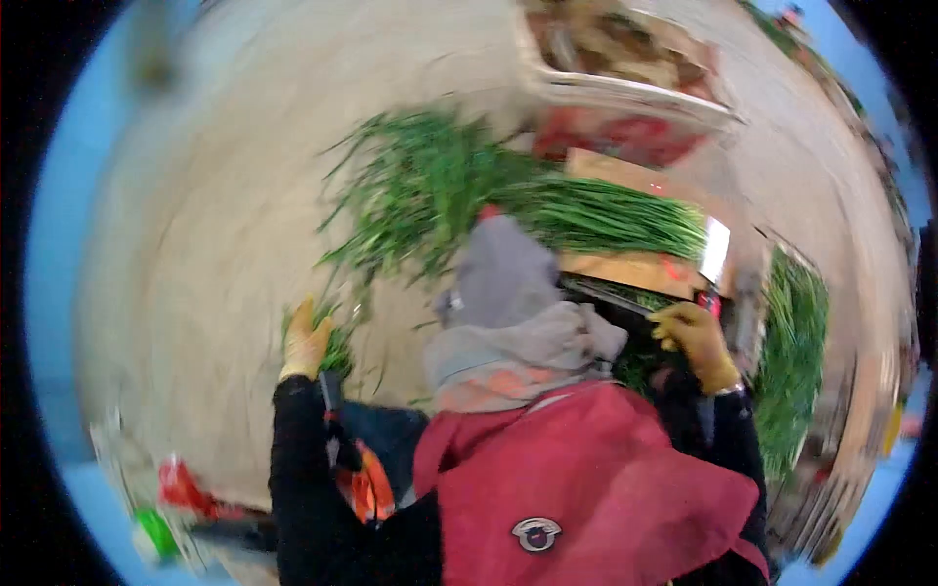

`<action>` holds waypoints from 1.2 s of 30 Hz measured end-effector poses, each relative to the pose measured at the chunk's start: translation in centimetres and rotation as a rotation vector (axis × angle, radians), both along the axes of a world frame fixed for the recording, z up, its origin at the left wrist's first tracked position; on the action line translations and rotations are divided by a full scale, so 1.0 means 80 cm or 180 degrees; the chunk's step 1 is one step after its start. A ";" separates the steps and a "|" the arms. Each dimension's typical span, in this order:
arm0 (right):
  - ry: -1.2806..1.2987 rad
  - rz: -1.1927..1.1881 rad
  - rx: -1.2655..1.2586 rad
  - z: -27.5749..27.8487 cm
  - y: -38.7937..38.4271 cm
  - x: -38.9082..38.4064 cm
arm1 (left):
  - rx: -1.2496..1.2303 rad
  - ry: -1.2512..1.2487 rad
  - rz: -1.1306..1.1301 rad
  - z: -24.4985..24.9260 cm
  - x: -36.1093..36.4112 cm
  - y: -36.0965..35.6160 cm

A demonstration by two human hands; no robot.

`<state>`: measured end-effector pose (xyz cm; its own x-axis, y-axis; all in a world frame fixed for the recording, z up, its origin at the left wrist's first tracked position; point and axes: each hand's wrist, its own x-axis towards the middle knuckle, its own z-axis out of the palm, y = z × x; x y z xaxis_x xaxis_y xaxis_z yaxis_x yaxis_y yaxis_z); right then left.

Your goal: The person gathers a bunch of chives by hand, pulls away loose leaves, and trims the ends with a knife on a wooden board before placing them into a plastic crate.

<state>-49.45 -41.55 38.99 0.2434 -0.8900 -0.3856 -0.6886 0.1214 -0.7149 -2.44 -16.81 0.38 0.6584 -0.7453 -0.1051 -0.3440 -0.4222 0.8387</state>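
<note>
My left hand (307,340), in a yellow glove, is held low on the left with a small bunch of green stalks (338,354) showing on both sides of it. The fingers look closed round the stalks, though blur softens them. Also gloved in yellow, my right hand (700,342) has its fingers curled together; what they hold, if anything, does not show. Just above it is a blade (715,251) with a red handle (708,303). A sheaf of long green stalks (625,217) lies across a brown board (625,271), its pale ends by the blade.
A loose heap of greens (430,181) lies on the floor ahead. Behind the board stands a white and red crate (625,132). On the right, another crate holds more greens (789,361). A red bag (184,488) and an orange object (372,483) are at lower left.
</note>
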 end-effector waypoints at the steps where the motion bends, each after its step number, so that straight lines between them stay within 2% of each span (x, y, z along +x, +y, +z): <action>1: -0.0130 0.0090 0.0266 -0.067 0.020 0.026 | -0.0088 -0.0181 -0.0143 0.053 0.079 -0.003; 2: -0.0192 0.0028 0.0431 -0.107 0.040 0.034 | -0.0195 -0.0092 -0.0272 0.094 0.101 -0.009; 3: -0.0556 -0.0174 0.0996 -0.186 0.071 0.039 | 0.0048 -0.0128 -0.0376 0.164 0.127 0.017; 6: -0.0919 -0.0073 0.1029 -0.208 0.072 0.020 | 0.0029 -0.0525 -0.1206 0.289 0.038 -0.106; 8: -0.0947 0.0496 0.0097 -0.253 0.078 -0.005 | -0.0481 -0.0565 -0.1838 0.313 -0.008 -0.164; 9: -0.0700 0.0570 -0.0577 -0.254 0.085 -0.005 | -0.0594 -0.0454 -0.2059 0.329 -0.040 -0.188; 10: -0.0523 0.0638 -0.0899 -0.235 0.089 -0.003 | -0.0705 -0.0334 -0.2313 0.344 -0.069 -0.211; 11: -0.0631 0.0553 -0.0937 -0.224 0.093 -0.006 | -0.0575 -0.0645 -0.2467 0.357 -0.100 -0.231; 12: -0.0694 0.0424 -0.0994 -0.214 0.095 -0.021 | -0.0879 -0.0824 -0.2904 0.359 -0.129 -0.253; 14: -0.0774 -0.0024 -0.0667 -0.202 0.100 -0.067 | -0.0623 -0.0643 -0.3205 0.362 -0.190 -0.282; 16: -0.0467 -0.0451 -0.1480 -0.185 0.110 -0.133 | -0.0676 -0.0673 -0.3678 0.342 -0.241 -0.310; 18: -0.0486 -0.1391 -0.1992 -0.180 0.127 -0.209 | -0.0539 -0.0546 -0.3993 0.331 -0.280 -0.321; 20: -0.0672 -0.2395 -0.2060 -0.180 0.164 -0.292 | -0.0517 -0.0378 -0.4313 0.311 -0.316 -0.329; 22: 0.0437 -0.3214 -0.2014 -0.189 0.216 -0.371 | -0.0231 -0.0021 -0.4484 0.298 -0.348 -0.331; 24: 0.0456 -0.3995 -0.1768 -0.253 0.277 -0.456 | 0.0150 0.0749 -0.4540 0.292 -0.383 -0.330; 27: 0.0061 -0.4601 -0.1065 -0.318 0.330 -0.505 | 0.0701 0.1508 -0.4681 0.309 -0.465 -0.316; 28: 0.0038 -0.4496 -0.1009 -0.335 0.342 -0.512 | 0.0406 0.1204 -0.5187 0.318 -0.496 -0.314; 30: -0.0502 -0.4759 -0.0846 -0.328 0.334 -0.490 | 0.1161 0.2290 -0.4954 0.346 -0.559 -0.293; 31: -0.0500 -0.4685 -0.1125 -0.347 0.331 -0.495 | 0.1269 0.2512 -0.4931 0.352 -0.587 -0.283; 33: 0.0163 -0.4749 -0.1072 -0.395 0.324 -0.515 | 0.1334 0.2728 -0.5096 0.340 -0.634 -0.268; 36: 0.0131 -0.4791 -0.0964 -0.295 0.278 -0.449 | 0.1451 0.2821 -0.5128 0.289 -0.688 -0.253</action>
